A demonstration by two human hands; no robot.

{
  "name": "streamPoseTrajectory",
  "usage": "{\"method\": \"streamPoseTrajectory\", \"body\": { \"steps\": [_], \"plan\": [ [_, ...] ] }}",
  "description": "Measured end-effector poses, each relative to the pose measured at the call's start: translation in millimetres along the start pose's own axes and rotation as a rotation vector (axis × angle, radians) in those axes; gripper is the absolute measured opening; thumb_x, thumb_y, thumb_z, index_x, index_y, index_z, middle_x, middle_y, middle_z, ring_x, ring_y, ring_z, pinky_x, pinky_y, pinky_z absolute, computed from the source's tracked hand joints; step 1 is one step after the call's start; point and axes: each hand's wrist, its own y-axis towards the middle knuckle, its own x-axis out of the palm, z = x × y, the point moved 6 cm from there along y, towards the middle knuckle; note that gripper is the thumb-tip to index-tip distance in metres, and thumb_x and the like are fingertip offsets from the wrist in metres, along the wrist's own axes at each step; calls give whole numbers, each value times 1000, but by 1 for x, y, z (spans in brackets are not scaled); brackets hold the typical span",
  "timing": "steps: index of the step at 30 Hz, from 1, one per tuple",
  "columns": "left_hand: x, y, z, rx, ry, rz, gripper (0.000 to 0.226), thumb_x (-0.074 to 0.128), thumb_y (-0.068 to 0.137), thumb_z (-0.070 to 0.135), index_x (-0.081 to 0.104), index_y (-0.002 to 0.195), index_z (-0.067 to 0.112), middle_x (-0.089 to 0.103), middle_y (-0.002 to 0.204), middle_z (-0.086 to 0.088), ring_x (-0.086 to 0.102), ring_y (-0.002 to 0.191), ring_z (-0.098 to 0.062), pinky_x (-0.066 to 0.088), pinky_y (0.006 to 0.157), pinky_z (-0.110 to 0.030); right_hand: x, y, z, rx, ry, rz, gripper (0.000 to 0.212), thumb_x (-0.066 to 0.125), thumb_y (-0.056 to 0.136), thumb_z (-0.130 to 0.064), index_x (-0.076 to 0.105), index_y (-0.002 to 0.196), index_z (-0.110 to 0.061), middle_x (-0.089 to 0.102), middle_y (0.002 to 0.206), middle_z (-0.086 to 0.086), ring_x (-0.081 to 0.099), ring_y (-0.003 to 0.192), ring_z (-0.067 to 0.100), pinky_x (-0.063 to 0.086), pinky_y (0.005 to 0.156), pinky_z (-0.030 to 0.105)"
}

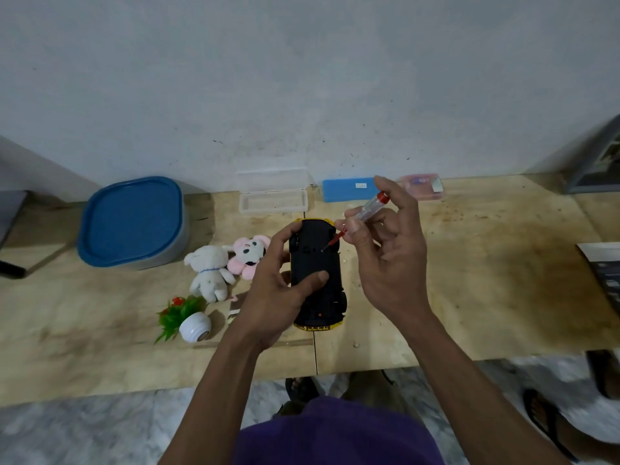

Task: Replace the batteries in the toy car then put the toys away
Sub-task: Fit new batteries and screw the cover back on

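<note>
Purple cloth (339, 434) is filling the bottom centre of the frame, with two bare forearms reaching up from it over the wooden table (486, 297). In the middle of the frame the left hand (278, 293) is gripping the toy car (317, 276), which is lying upside down, its black underside facing up and its yellow body showing only at both ends; the thumb is pressing on the underside and the fingers are curling round the car's left flank. Just right of it, the right hand (385, 250) is pinching a screwdriver (360, 218) with a clear handle and red cap, index fingertip resting on the cap, the remaining fingers loosely bent. The tool is tilting down to the left, and its tip is touching the upper part of the car's underside.

Left of the car, a small white pot with a green plastic plant (188, 318) is lying on its side. Above it a white plush bear (209, 271) and a pink plush toy (250, 255) are lying side by side, touching. Further up on the left a grey bin with a blue lid (132, 221) is sitting near the wall. Along the wall at upper centre, an open clear plastic box (273, 193), a blue case (347, 189) and a small pink-tinted box (424, 184) are lining up in a row.
</note>
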Motion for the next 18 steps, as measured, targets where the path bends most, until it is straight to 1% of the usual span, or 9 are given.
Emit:
{"method": "streamPoseTrajectory", "body": {
  "steps": [2, 4, 6, 8, 10, 11, 14, 16, 18],
  "plan": [
    [0, 0, 1, 3, 6, -2, 75, 76, 87, 0, 47, 141, 44, 59, 131, -7, 67, 113, -31, 61, 85, -56, 1, 1, -2, -27, -15, -9, 51, 60, 100, -10, 38, 145, -22, 73, 98, 6, 75, 94, 20, 60, 84, 51],
    [1, -1, 2, 2, 7, -7, 76, 76, 86, 0, 47, 140, 44, 59, 131, -7, 67, 113, -31, 61, 85, -56, 1, 3, -3, -69, -42, -26, 52, 58, 100, -12, 37, 145, -26, 73, 101, 5, 74, 95, 18, 61, 82, 48],
    [1, -2, 3, -2, 3, -8, 75, 76, 86, 0, 48, 140, 44, 59, 132, -6, 68, 113, -29, 61, 84, -57, 3, 3, -5, -106, -75, -54, 53, 57, 101, -12, 34, 146, -26, 72, 107, 3, 73, 99, 13, 62, 81, 39],
    [-5, -5, 4, 4, 1, -7, 75, 76, 86, -1, 48, 140, 43, 60, 131, -5, 68, 112, -27, 61, 84, -56, 11, 1, -10, -130, -119, -90, 54, 57, 100, -11, 33, 146, -28, 71, 109, -1, 72, 101, 7, 60, 79, 25],
    [-11, -8, 5, 13, 2, -9, 76, 76, 85, -1, 47, 141, 42, 60, 130, -5, 69, 111, -25, 61, 84, -55, 17, 0, -15, -133, -150, -101, 54, 60, 99, -9, 37, 142, -30, 70, 109, -4, 70, 100, 3, 55, 76, 14],
    [-12, -9, 5, 10, 5, -6, 76, 76, 85, -1, 47, 141, 42, 60, 130, -6, 69, 110, -24, 61, 83, -55, 17, 1, -17, -142, -162, -88, 53, 63, 97, -10, 40, 140, -30, 68, 111, -3, 69, 99, 4, 54, 75, 11],
    [-12, -10, 6, 0, 6, -4, 76, 76, 86, -1, 47, 141, 42, 59, 130, -7, 69, 108, -22, 63, 80, -53, 13, 6, -19, -179, -197, -50, 49, 68, 95, -12, 50, 138, -27, 68, 116, 5, 67, 99, 5, 54, 75, 11],
    [-12, -11, 6, 0, 9, -6, 76, 76, 86, -2, 47, 141, 42, 59, 130, -7, 69, 108, -23, 63, 80, -52, 13, 9, -19, -188, -212, -80, 52, 65, 97, -8, 46, 143, -23, 68, 117, 4, 67, 101, 3, 55, 79, 12],
    [-11, -11, 6, 0, 7, -3, 76, 76, 85, -2, 47, 141, 41, 60, 130, -6, 69, 108, -22, 62, 82, -52, 14, 9, -20, -206, -233, -116, 52, 63, 97, -6, 44, 144, -19, 68, 116, 1, 68, 101, 4, 58, 80, 17]
  ]
}}
